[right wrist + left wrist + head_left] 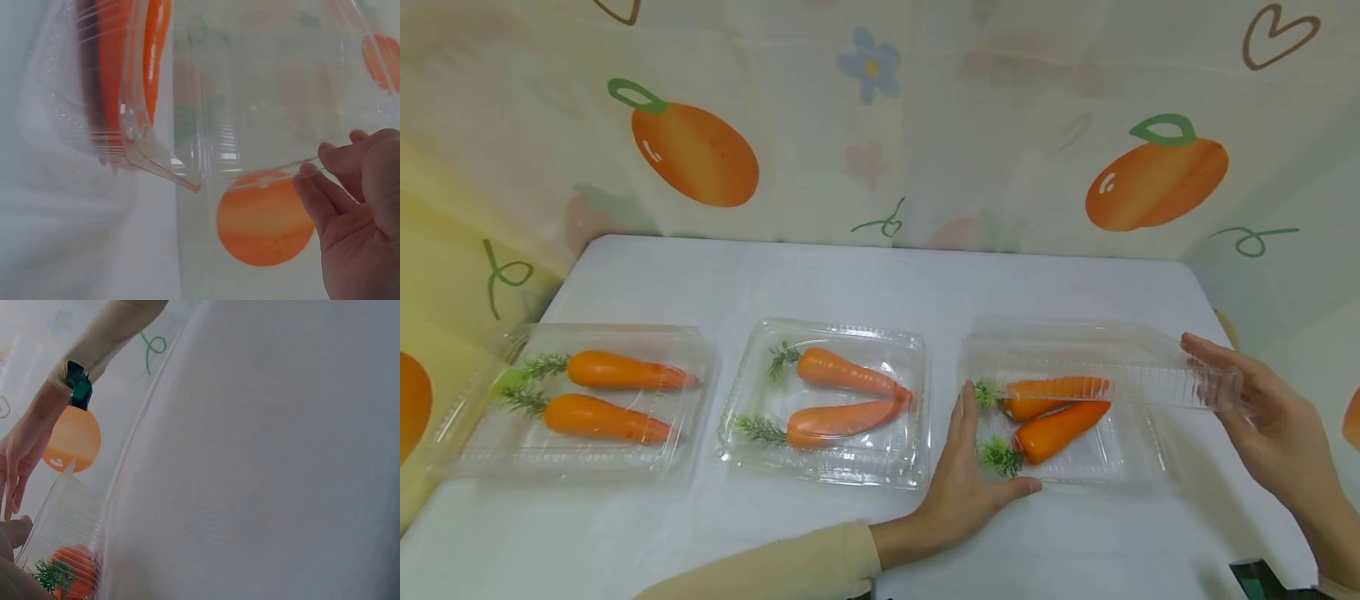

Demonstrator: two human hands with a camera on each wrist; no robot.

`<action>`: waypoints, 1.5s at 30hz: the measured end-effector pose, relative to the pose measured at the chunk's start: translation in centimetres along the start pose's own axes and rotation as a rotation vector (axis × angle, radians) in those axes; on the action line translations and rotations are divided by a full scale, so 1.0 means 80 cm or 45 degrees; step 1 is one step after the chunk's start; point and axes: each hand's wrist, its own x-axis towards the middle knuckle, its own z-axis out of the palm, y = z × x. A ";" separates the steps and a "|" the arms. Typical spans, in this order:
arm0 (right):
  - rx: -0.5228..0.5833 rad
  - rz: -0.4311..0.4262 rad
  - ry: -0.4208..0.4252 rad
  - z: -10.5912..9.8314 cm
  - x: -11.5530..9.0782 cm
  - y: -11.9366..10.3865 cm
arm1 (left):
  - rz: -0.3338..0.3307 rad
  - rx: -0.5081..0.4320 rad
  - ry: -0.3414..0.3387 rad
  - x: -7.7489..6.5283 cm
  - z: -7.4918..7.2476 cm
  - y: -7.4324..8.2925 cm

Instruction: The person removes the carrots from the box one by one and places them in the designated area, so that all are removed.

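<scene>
Noted on the white bench (880, 287): three clear boxes in a row from left edge to right edge, two carrots in each, greens to the left and tips to the right.

Found towards the bench's right edge: right box (1138, 454), with rear carrot (1024, 408) and front carrot (1060, 433) lying inside, close together at the tips. Seen above: lid (1075, 343), raised and tilted, front wall crossing in front of the rear carrot in the head view. Cannot tell whether joined to the box along the back.

Held at the lid's right end: right hand (1273, 417), fingers and thumb brought together on the thin rim, as confirmed in the right wrist view. Set along the right box's left side: left hand (961, 492), fingers straight, thumb spread wide towards the box's front edge, gripping nothing. Cannot tell whether touching at the thumb tip.

Placed near the bench's middle, just beside the left hand: middle box (820, 475), with two carrots (842, 421) converging at the tips. Placed at the bench's left edge: left box (625, 463), with two carrots (606, 418) roughly side by side.

Observed also: pale sleeve (775, 567) on the left arm, dark strap (79, 384) at the right wrist, printed cloth (962, 108) beyond the bench's back edge.
</scene>
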 end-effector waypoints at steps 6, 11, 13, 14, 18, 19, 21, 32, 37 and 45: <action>0.010 -0.003 0.006 0.000 0.016 0.000 | 0.005 0.015 0.016 0.000 0.000 -0.001; 0.028 0.035 -0.005 -0.002 0.024 0.003 | -0.011 0.033 0.026 0.000 0.000 0.000; 0.033 0.070 -0.007 -0.003 0.025 0.005 | -0.014 0.039 0.028 0.000 0.001 0.001; 0.026 0.086 -0.006 -0.003 0.025 0.007 | -0.014 0.038 0.028 0.000 0.001 0.002; 0.031 0.132 0.000 -0.001 0.027 0.012 | -0.018 0.064 0.029 -0.001 0.001 0.003; 0.030 0.135 0.003 0.000 0.028 0.013 | -0.018 0.071 0.030 -0.001 0.000 0.003; 0.036 0.143 0.007 0.001 0.030 0.015 | -0.019 0.086 0.032 -0.001 0.000 0.002; -0.083 0.230 0.000 -0.006 0.045 0.022 | 0.001 0.054 0.028 0.003 0.003 0.004; -0.034 0.208 0.019 -0.007 0.050 0.021 | 0.007 0.089 0.033 0.004 0.003 0.004; 0.016 0.150 0.023 -0.003 0.058 0.025 | -0.019 0.067 0.043 0.001 0.001 0.002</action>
